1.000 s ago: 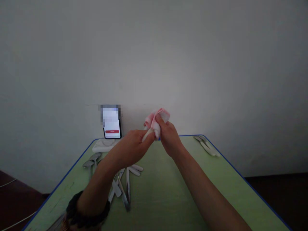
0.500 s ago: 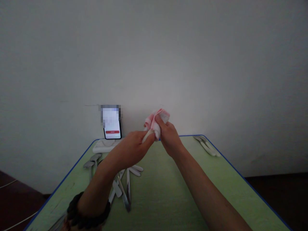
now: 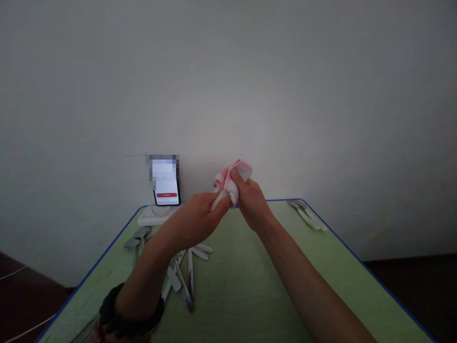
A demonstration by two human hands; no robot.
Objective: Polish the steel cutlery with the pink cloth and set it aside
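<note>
Above the far edge of the table, my left hand (image 3: 202,216) is closed on the cream-white handle (image 3: 218,200) of a piece of cutlery. The other end of that piece is hidden in a pink-and-white cloth (image 3: 232,183). My right hand (image 3: 252,202) pinches the cloth around it, thumb on top. Both hands are close together, raised over the table. Below my left forearm lies a spread of metal and white-handled cutlery (image 3: 189,281), with two spoons (image 3: 137,237) farther left.
A lit phone (image 3: 166,186) leans against the wall behind a white block (image 3: 153,216) at the back left. Cutlery with pale handles, apparently forks (image 3: 307,216), lies at the back right. The green table (image 3: 243,295) has a blue edge and meets a grey wall.
Almost nothing differs. Both hands keep their hold on the cutlery handle and cloth, and the whole view has shifted very slightly.
</note>
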